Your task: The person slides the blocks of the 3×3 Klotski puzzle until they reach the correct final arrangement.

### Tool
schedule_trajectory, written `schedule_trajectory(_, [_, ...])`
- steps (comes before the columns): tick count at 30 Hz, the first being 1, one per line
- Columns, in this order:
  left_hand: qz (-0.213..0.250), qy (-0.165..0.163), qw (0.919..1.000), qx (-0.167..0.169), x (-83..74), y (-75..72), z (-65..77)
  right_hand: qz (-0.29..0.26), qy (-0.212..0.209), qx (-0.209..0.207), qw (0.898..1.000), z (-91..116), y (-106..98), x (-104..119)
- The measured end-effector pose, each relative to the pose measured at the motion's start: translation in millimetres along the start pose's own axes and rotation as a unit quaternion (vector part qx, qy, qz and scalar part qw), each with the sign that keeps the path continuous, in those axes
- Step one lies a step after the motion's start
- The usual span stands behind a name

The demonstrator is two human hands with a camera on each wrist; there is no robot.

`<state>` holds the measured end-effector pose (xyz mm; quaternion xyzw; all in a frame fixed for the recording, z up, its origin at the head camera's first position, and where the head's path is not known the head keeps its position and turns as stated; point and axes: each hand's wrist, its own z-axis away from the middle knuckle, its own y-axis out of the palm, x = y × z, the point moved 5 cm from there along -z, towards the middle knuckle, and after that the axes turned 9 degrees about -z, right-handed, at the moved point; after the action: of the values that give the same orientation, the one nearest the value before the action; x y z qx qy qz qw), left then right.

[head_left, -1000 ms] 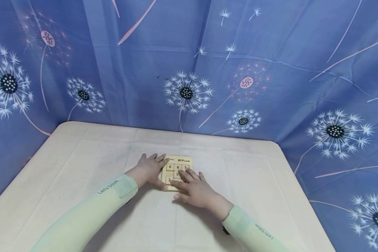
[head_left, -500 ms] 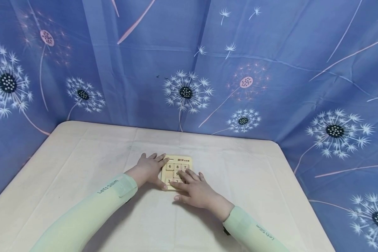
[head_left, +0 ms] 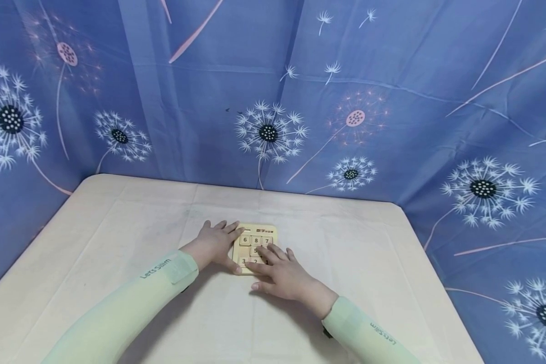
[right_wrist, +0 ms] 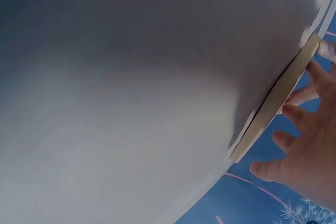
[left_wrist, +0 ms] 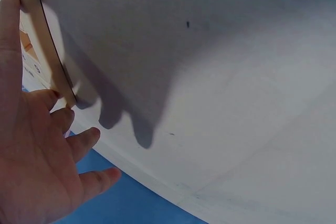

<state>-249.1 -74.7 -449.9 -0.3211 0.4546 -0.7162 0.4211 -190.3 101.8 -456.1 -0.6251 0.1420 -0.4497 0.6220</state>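
A pale yellow number slide puzzle (head_left: 255,227) lies flat on the table, with numbered square tiles in its frame. The tiles 6, 8 and 7 form the far row; an empty slot (head_left: 244,251) shows at the left of the middle row. Along the puzzle's left edge rests my left hand (head_left: 213,246), thumb at the near corner and fingers spread. My right hand (head_left: 284,275) reaches over the near right part, its index fingertip at the 3 tile (head_left: 243,261) and other fingers over tiles on the right, partly hiding them. The left wrist view shows the puzzle's side (left_wrist: 44,45).
A cream cloth covers the table (head_left: 336,242). Blue curtains (head_left: 200,101) with dandelion prints hang behind it and along both sides. Light green sleeves (head_left: 132,303) cover both forearms.
The 3 tile has slid slightly toward me, widening the slot above it. Both hands have stayed nearly where they were.
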Motion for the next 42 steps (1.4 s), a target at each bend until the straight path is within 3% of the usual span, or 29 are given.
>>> schedule_trajectory(7, [0.001, -0.002, 1.0, -0.001, 0.5, -0.6, 0.2, 0.0, -0.003, 0.002, 1.0, -1.5, -1.8, 0.0])
schedule_trajectory(14, [-0.006, 0.0, 1.0, 0.0, 0.4, -2.1, 0.7, 0.026, -0.018, -0.021, 0.999, -10.3, -12.7, 0.5])
schedule_trajectory(27, [-0.005, 0.001, 1.0, 0.004, 2.6, -0.4, 0.5, 0.014, 0.005, -0.016, 1.0, -35.2, -21.9, -7.4])
schedule_trajectory(42, [-0.004, -0.001, 1.0, 0.009, 0.5, 0.7, -2.3, -0.001, 0.046, -0.002, 0.999, -44.9, -22.5, -18.7])
